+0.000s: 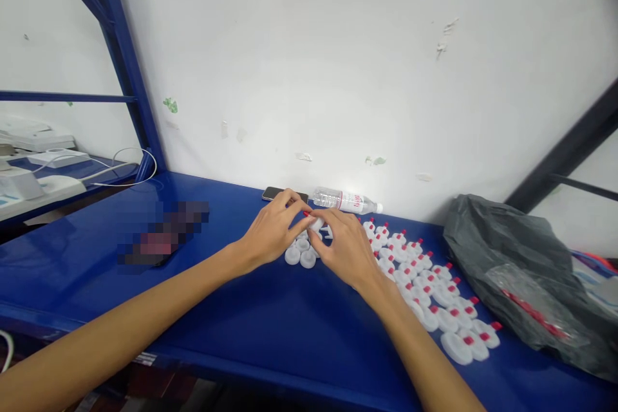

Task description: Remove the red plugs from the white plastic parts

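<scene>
Both hands meet above the blue table [270, 322], around one small white container [316, 224] with a red tip. My left hand [276, 226] pinches its upper left side, fingers closed at the red tip. My right hand [344, 246] grips it from the right with thumb and fingers. Just below the hands lie several round white pieces [308, 259] without red tips. To the right, several white containers with red tips [427, 280] lie in rows, partly hidden by my right hand and forearm.
A phone [273, 193] and a clear plastic bottle [345, 201] lie by the wall. A dark grey bag [512, 257] with a clear packet of red pieces [535, 312] is at the right. A blurred dark item [164, 238] lies left; blue frame posts [123, 45] stand behind.
</scene>
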{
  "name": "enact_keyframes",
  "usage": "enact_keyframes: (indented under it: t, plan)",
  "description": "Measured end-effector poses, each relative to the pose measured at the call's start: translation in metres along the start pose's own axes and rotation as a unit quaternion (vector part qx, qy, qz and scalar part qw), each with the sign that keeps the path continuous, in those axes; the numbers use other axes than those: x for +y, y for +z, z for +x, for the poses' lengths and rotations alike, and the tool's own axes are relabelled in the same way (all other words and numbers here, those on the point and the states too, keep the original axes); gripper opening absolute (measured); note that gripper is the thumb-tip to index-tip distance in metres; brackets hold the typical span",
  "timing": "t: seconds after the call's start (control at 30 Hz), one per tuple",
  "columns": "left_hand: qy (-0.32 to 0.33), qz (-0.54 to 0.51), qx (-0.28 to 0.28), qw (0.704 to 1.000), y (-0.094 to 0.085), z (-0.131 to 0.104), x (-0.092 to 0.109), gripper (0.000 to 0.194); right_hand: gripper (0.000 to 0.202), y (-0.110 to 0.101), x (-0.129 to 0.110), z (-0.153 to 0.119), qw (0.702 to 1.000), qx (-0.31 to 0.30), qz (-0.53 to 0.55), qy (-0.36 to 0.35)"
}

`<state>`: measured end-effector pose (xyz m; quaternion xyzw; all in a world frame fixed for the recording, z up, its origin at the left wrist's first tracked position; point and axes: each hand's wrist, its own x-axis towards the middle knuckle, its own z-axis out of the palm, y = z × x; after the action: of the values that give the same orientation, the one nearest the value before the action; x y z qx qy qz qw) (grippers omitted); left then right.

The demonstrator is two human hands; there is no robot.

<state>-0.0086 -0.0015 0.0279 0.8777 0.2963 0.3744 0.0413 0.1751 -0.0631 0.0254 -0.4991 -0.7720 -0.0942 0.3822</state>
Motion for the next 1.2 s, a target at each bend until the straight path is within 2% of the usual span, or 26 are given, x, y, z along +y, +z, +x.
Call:
enact_keyframes:
  t: [0.2,0.33,0.4,0.5,0.6,0.67,0.7,0.73,0.77,0.83,0.93,1.07,1.2]
  plan:
    - [0.023,0.070,-0.042,0.996,0.001,0.000,-0.003,0.032,0.024,0.002,0.004,-0.002,1.000,-0.016,-0.018,-0.003]
    - [0.052,0.048,-0.083,0.994,0.001,0.001,-0.003,0.036,0.025,-0.003,0.011,0.001,0.997,-0.036,-0.054,-0.037]
    - [0.022,-0.004,-0.077,0.997,0.003,0.002,-0.001,0.038,0.024,-0.006,0.009,0.003,0.995,-0.036,-0.079,-0.053]
    - [-0.063,-0.135,-0.054,0.987,0.008,0.003,0.003,0.042,0.025,-0.007,0.001,0.006,0.989,-0.023,-0.124,-0.082]
    - [-0.150,-0.303,-0.047,0.940,0.011,0.005,0.004,0.047,0.027,-0.007,-0.002,0.007,0.979,-0.006,-0.180,-0.099]
    - [-0.186,-0.380,-0.047,0.905,0.007,0.006,0.002,0.048,0.027,-0.012,0.010,0.008,0.973,0.018,-0.218,-0.077]
    - [-0.192,-0.385,-0.039,0.902,0.002,0.007,0.001,0.048,0.026,-0.016,0.019,0.007,0.970,0.032,-0.235,-0.052]
    - [-0.185,-0.361,-0.020,0.914,-0.003,0.007,-0.001,0.048,0.024,-0.022,0.031,0.006,0.968,0.051,-0.247,-0.016]
    - [-0.168,-0.301,0.012,0.938,-0.009,0.009,-0.003,0.049,0.023,-0.028,0.042,0.005,0.965,0.064,-0.253,0.024]
    - [-0.127,-0.142,0.044,0.981,-0.018,0.011,-0.007,0.047,0.025,-0.039,0.062,0.003,0.963,0.082,-0.234,0.106]
    - [-0.091,0.033,-0.014,0.995,-0.021,0.012,-0.013,0.036,0.024,-0.044,0.071,0.002,0.968,0.077,-0.147,0.187]
    - [-0.078,0.130,-0.105,0.983,-0.013,0.011,-0.020,0.024,0.016,-0.038,0.056,0.004,0.981,0.029,-0.030,0.190]
    - [-0.082,0.159,-0.159,0.971,-0.013,0.010,-0.022,0.023,0.016,-0.038,0.048,0.005,0.989,-0.058,0.056,0.125]
